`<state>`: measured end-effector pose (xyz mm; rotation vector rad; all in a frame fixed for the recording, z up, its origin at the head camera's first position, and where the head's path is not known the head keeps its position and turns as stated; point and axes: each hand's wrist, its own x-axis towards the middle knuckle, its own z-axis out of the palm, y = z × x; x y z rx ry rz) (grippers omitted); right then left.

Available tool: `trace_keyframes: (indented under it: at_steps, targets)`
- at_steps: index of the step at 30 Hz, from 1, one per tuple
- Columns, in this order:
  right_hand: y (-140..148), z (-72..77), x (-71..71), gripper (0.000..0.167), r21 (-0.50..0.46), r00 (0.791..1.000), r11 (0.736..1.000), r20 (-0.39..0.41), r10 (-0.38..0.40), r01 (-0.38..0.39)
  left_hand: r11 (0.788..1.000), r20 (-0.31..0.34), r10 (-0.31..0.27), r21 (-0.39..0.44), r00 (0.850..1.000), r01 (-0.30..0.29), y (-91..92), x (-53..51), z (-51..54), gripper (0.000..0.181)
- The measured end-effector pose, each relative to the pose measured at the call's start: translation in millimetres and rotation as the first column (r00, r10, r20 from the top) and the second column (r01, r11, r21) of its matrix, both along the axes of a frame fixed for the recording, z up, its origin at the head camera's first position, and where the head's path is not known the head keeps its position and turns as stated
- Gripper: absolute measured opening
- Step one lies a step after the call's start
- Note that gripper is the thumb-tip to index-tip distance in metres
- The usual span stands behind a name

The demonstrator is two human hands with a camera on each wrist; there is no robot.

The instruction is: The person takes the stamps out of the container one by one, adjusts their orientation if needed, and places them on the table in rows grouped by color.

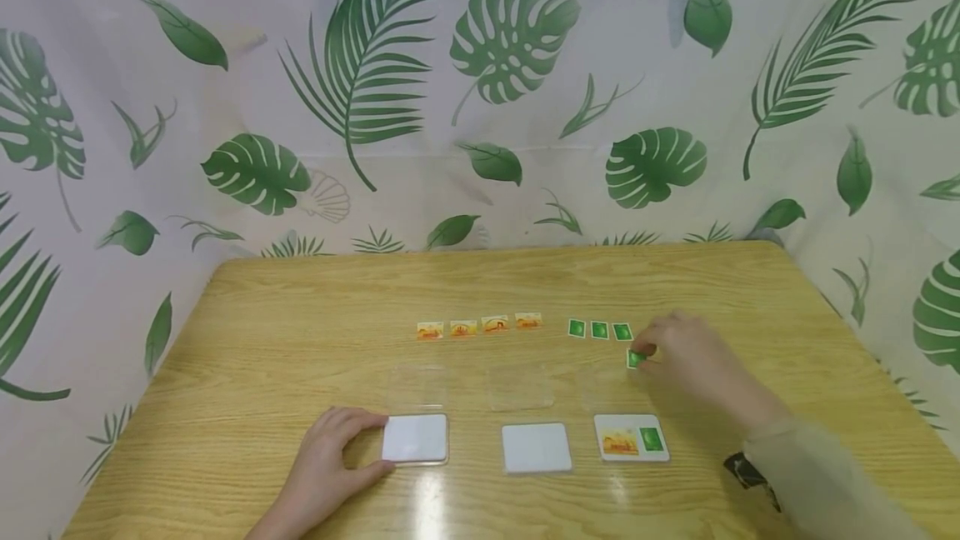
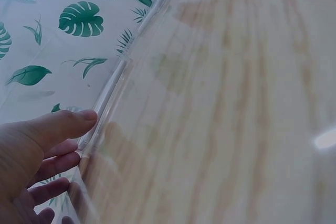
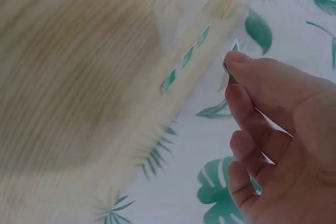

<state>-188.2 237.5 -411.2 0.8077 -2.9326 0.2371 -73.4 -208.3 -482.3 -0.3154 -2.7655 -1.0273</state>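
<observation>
My right hand (image 1: 690, 357) pinches a small green picture piece with a white border (image 1: 635, 359) between thumb and fingertips, just above the table; the right wrist view shows its thin edge. Beside it, three similar green pieces (image 1: 599, 330) lie in a row. My left hand (image 1: 330, 457) holds the left end of a white card in a clear holder (image 1: 416, 439), thumb at the near corner and index finger at the far one. At the right lies another white card (image 1: 632, 438), bearing an orange picture and a green piece.
A blank white card (image 1: 536, 447) lies between the other two. Several orange picture pieces (image 1: 495, 323) form a row farther back. Faint clear rectangular plates (image 1: 521, 387) lie behind the cards on the wooden table (image 1: 300, 298). A leaf-patterned cloth (image 1: 420, 190) hangs behind.
</observation>
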Motion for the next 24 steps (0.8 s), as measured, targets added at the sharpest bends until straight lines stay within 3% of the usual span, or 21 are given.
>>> trace_keyframes:
  at_steps: [8, 17, 24]
  targets:
    - [15.9, -8.6, -25.7, 0.013, 0.005, 0.994, 0.997, 0.076, -0.077, 0.077, 1.000, -0.003, 0.005, -0.005, 1.000, -0.005, 0.0, -1.0, 1.0, 0.046]
    - [26.4, -16.8, -54.5, 0.013, 0.008, 0.988, 0.995, 0.118, -0.098, 0.098, 1.000, -0.015, -0.002, -0.014, 1.000, 0.002, -0.3, -1.0, -0.1, 0.046]
    - [29.0, -23.8, -66.9, 0.015, 0.015, 0.980, 0.993, 0.163, -0.115, 0.114, 1.000, 0.005, 0.000, -0.016, 1.000, 0.000, -0.8, -0.8, -0.3, 0.046]
